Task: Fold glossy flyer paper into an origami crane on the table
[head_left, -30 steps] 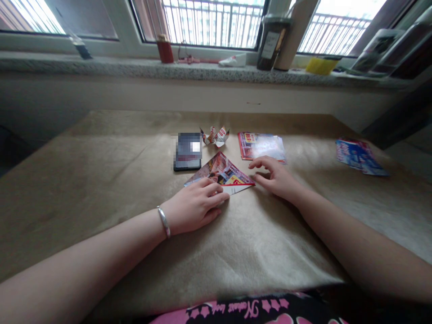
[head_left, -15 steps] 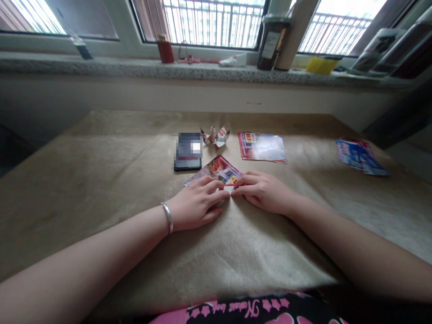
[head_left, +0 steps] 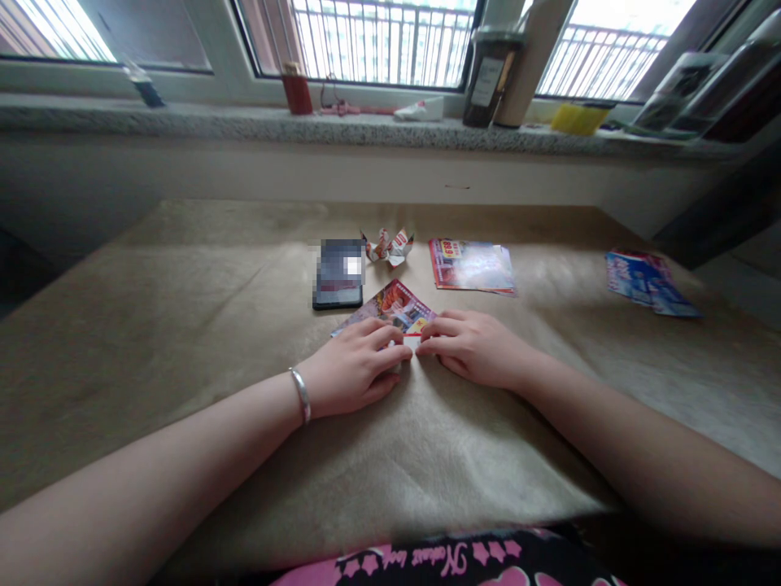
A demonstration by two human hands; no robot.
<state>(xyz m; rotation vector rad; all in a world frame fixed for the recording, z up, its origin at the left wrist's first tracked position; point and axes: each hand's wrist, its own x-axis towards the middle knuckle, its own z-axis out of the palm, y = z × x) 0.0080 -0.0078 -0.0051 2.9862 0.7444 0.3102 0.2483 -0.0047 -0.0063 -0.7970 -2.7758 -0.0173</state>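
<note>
A colourful printed paper folded into a triangle (head_left: 394,307) lies on the tan cloth-covered table (head_left: 183,325). My left hand (head_left: 354,370), with a silver bracelet on the wrist, presses flat on the paper's near left part, fingers together. My right hand (head_left: 473,346) lies on the paper's right part, fingers pressed down on it, its fingertips meeting the left hand's at the near edge. Most of the paper's near half is hidden under both hands.
A dark phone (head_left: 339,273) lies just beyond the paper. Behind it sits a small folded paper figure (head_left: 389,245) and a stack of printed sheets (head_left: 471,265). More blue sheets (head_left: 647,282) lie far right. The windowsill (head_left: 244,122) holds jars and small items.
My right hand moved left from the paper's right corner onto the paper, folding that corner in, and now meets my left fingertips. The left hand has hardly moved.
</note>
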